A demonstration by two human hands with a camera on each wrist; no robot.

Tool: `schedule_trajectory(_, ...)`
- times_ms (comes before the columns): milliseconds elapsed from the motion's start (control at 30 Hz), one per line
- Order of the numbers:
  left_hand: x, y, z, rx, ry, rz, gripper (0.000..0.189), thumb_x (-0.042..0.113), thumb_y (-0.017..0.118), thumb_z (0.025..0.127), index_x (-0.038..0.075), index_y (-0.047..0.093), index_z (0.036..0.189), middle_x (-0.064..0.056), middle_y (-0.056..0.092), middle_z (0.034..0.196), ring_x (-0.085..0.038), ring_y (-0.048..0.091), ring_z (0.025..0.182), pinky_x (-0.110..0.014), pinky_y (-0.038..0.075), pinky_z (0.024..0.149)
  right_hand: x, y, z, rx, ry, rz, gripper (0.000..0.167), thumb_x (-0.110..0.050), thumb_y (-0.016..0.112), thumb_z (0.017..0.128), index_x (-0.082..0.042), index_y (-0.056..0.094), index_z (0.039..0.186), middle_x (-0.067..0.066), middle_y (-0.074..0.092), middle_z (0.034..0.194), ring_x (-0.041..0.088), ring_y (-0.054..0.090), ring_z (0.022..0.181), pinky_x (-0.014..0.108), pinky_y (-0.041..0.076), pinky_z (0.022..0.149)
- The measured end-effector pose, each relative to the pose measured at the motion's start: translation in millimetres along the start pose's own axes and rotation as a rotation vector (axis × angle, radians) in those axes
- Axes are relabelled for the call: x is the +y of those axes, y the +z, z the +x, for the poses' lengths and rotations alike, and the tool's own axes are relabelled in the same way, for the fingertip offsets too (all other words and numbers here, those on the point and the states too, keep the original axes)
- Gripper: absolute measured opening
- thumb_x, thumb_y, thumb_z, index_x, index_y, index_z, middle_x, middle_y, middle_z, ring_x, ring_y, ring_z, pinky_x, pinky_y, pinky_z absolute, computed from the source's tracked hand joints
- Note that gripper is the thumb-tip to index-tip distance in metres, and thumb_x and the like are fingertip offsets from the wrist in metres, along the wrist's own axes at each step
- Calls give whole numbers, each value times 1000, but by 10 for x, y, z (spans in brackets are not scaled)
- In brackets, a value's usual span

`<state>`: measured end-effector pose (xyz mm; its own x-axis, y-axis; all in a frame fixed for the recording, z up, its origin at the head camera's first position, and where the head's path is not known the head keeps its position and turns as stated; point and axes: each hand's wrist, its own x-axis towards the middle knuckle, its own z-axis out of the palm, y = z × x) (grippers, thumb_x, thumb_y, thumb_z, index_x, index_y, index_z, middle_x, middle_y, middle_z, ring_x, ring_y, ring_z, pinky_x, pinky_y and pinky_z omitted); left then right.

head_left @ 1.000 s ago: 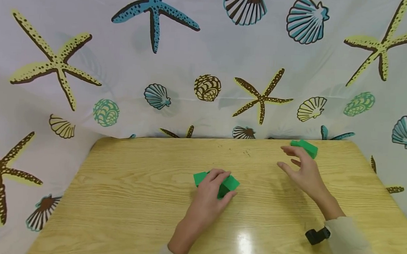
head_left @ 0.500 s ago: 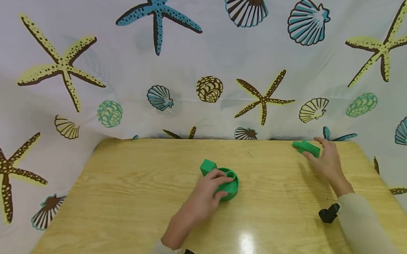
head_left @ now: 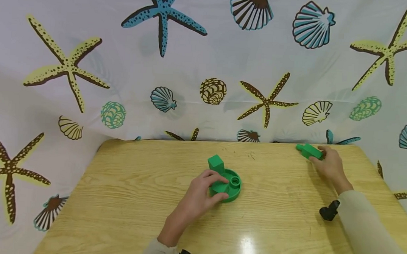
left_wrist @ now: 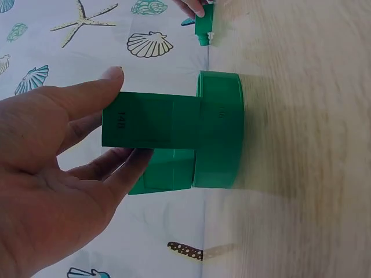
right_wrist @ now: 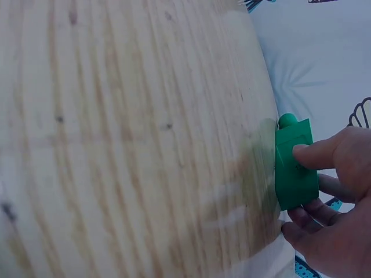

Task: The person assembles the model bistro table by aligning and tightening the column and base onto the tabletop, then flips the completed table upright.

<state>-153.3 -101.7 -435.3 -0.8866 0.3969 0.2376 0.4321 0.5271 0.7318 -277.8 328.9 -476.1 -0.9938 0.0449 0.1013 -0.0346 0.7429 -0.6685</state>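
A round green base (head_left: pixel 235 196) stands on the table, with a hollow ring (head_left: pixel 235 181) inside its rim and a square green post (head_left: pixel 216 163) rising at its back. My left hand (head_left: pixel 198 193) is at its left side. Thumb and fingers pinch a green block (left_wrist: pixel 151 120) that stands on the base, marked "14B" in the left wrist view. At the table's back right, my right hand (head_left: pixel 331 166) grips a green block with a small round knob (head_left: pixel 312 151). Its thumb lies on one face of that block (right_wrist: pixel 295 174), the other fingers behind and below it.
A pale wooden table (head_left: pixel 135 200) spans the lower view. Behind and beside it hangs a white cloth (head_left: pixel 189 62) printed with starfish and shells. The knobbed block lies near the table's back edge.
My right hand has reached right, round the knobbed block, and taken hold of it. The base has turned under my left hand, which has shifted left; its ring and back post show now.
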Motion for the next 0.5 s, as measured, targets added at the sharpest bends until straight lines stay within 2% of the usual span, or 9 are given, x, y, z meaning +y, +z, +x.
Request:
schedule_trajectory(100, -18, 22, 9, 16, -29, -29, 28, 10, 83, 88, 8, 74, 115, -7, 60, 118, -26, 61, 115, -43, 56, 95, -9, 22, -38, 8, 19, 2, 56, -16, 61, 102, 20, 43, 141, 43, 47, 133, 56, 49, 116, 67, 45, 96)
schedule_trajectory(267, -92, -10, 13, 53, -56, -71, 22, 1, 77, 89, 10, 73, 109, -6, 57, 115, -25, 60, 112, -47, 55, 98, -144, 23, -123, 37, 23, 78, 54, -22, 61, 103, 12, 48, 142, 38, 47, 139, 53, 49, 124, 62, 47, 98)
schedule_trajectory(367, -116, -49, 33, 66, -70, -101, 22, -1, 75, 88, 11, 72, 107, -6, 57, 115, -26, 59, 111, -50, 55, 98, -268, -25, -165, 56, -18, 159, 55, -28, 61, 103, 9, 50, 143, 34, 50, 140, 50, 52, 125, 34, 56, 88)
schedule_trajectory(433, -120, -74, 43, 61, -66, -114, 23, -3, 75, 88, 11, 73, 106, -6, 58, 115, -26, 60, 111, -51, 55, 98, -345, -55, -194, 64, -42, 214, 55, -30, 62, 103, 7, 51, 143, 31, 51, 139, 45, 55, 122, 17, 53, 78)
schedule_trajectory(500, -123, -91, 47, 52, -58, -119, 23, -3, 75, 87, 8, 74, 107, -6, 59, 114, -26, 60, 110, -50, 55, 97, -416, -73, -233, 81, -60, 265, 54, -29, 62, 103, 5, 52, 143, 29, 52, 139, 31, 59, 117, 6, 46, 71)
